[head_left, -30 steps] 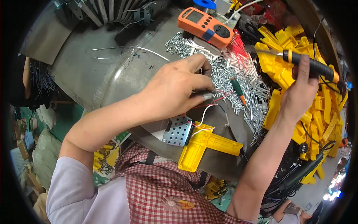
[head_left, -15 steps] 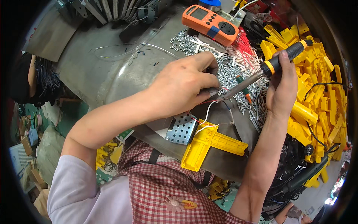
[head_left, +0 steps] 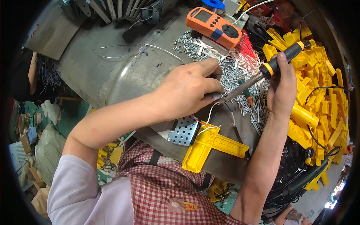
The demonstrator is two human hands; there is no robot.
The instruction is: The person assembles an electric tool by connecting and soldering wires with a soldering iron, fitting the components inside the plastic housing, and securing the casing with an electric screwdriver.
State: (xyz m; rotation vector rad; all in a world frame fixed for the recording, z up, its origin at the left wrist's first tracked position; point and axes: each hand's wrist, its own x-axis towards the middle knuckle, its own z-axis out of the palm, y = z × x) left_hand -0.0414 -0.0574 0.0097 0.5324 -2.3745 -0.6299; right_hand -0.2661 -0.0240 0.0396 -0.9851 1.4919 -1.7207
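My right hand (head_left: 282,90) grips the black-and-yellow handle of a soldering iron (head_left: 280,63). The iron's metal shaft slants down to the left, its tip meeting the wires by my left fingertips. Thumb and fingers pinched, my left hand (head_left: 191,86) holds thin wires (head_left: 211,113), white and red ones among them; the exact joint is partly hidden by the fingers. The wires lead to a yellow plastic half-shell (head_left: 200,152), shaped like a pistol grip, at the table's near edge. Against it lies a perforated metal housing (head_left: 183,132), partly under my left forearm.
Behind my hands lie piles of screws (head_left: 242,80), nuts and white and red sleeves, with a green-and-orange screwdriver (head_left: 245,93) among them. An orange meter (head_left: 213,27) and a blue spool (head_left: 213,3) stand farther back. Yellow shells (head_left: 322,97) heap up on the right.
The view has shifted slightly. Both hands stay nearly in place, with the iron's tip still at the pinched wires.
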